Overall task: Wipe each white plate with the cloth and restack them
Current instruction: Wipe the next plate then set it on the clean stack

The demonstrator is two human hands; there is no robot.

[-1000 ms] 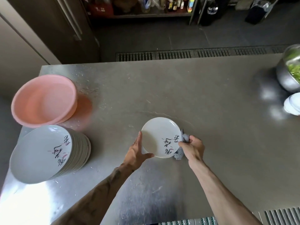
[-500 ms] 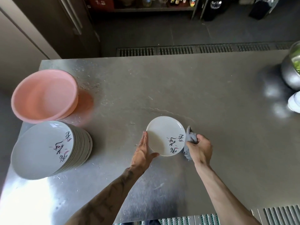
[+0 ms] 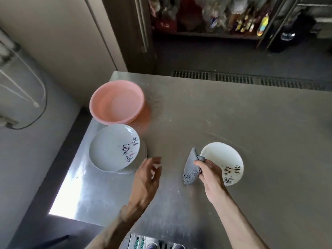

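From the head view, the right hand (image 3: 210, 175) has its fingers curled round a bunched grey cloth (image 3: 190, 168). One pointed end of the cloth sticks up away from the person, and its frayed end hangs toward the table (image 3: 233, 108). Just to the right of that hand, and partly under it, lies a single plate (image 3: 221, 157). It is round, shallow and white, with black brush-stroke characters and faint pink marks along the rim nearest the wrist. The cloth meets the plate's left edge, though whether the fingers themselves touch the plate cannot be told. The left hand (image 3: 147, 177) hangs above the table with its fingers loosely spread and grasps nothing. Just to the left of its fingertips, not touching them, stands the stack of plates (image 3: 113, 146). Its top plate is the same white kind and bears the same black and pink marking on the side facing the hand. Beyond the stack, farther from both hands, a pink basin (image 3: 116, 105) sits at the table's corner, its rim close against the stack.
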